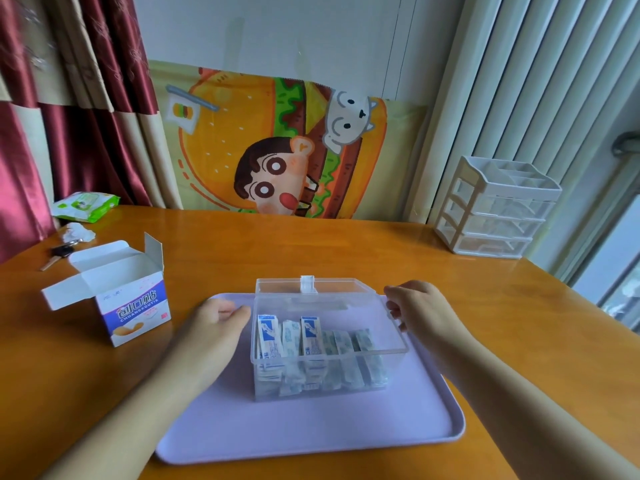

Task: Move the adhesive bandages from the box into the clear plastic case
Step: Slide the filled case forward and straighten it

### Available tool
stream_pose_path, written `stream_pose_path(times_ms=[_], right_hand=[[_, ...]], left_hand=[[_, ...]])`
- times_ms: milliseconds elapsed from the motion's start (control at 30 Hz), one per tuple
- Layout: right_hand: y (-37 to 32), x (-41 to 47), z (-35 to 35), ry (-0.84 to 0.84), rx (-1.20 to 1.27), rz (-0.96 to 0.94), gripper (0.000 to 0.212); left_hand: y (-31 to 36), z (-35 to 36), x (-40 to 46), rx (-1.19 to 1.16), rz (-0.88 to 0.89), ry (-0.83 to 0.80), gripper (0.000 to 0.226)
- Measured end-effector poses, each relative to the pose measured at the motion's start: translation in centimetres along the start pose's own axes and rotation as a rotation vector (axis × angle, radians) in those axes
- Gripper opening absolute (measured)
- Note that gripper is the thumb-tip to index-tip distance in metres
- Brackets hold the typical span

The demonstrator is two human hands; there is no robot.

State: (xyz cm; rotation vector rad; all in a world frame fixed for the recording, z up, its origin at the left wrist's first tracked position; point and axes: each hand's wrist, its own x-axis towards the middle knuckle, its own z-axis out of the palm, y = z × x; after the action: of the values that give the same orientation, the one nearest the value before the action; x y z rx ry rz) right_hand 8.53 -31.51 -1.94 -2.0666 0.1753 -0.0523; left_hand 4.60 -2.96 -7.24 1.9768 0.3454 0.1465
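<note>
standing on the lilac tray (304, 431), the clear case (322, 372) is packed with bandages (311, 351). its left wall is touched by the left hand (211, 327) with relaxed fingers; its lid (313, 289) edge is pinched by the right hand (419, 310).

The clear plastic case (322, 362) was set upright on a lilac tray, its hinged lid (313, 289) raised. Wrapped adhesive bandages (311, 344) were stood inside it. The box (133, 306) was left open-flapped well to its left.

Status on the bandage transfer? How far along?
Mostly done: bandages stand packed in the case on the tray; the box sits open, inside unseen. In hand: left hand and right hand flank the case. Left: closing the lid.
</note>
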Motion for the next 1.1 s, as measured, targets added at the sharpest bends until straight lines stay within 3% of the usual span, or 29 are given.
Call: stream_pose_path(times_ms=[133, 300, 467, 600, 900, 1100], right_hand=[[1.4, 1.5, 1.1, -0.091, 0.181, 0.149, 0.045], [2.1, 1.1, 2.3, -0.055, 0.299, 0.127, 0.032], [2.0, 0.7, 2.8, -0.056, 0.468, 0.153, 0.020], [1.9, 0.4, 2.8, -0.048, 0.574, 0.153, 0.027], [1.6, -0.7, 2.8, -0.010, 0.642, 0.115, 0.030], [1.5, -1.4, 2.7, 0.001, 0.657, 0.022, 0.018]], left_hand=[[1.3, 0.8, -0.5, -0.369, -0.075, -0.184, 0.029], [1.4, 1.2, -0.1, -0.537, -0.095, -0.190, 0.024], [0.8, 0.6, 0.9, -0.549, -0.102, -0.134, 0.029], [0.8, 0.7, 0.5, -0.525, -0.024, -0.169, 0.034], [1.2, 1.0, -0.7, -0.528, 0.039, -0.068, 0.040], [1.5, 1.3, -1.8, -0.574, 0.051, -0.027, 0.037]])
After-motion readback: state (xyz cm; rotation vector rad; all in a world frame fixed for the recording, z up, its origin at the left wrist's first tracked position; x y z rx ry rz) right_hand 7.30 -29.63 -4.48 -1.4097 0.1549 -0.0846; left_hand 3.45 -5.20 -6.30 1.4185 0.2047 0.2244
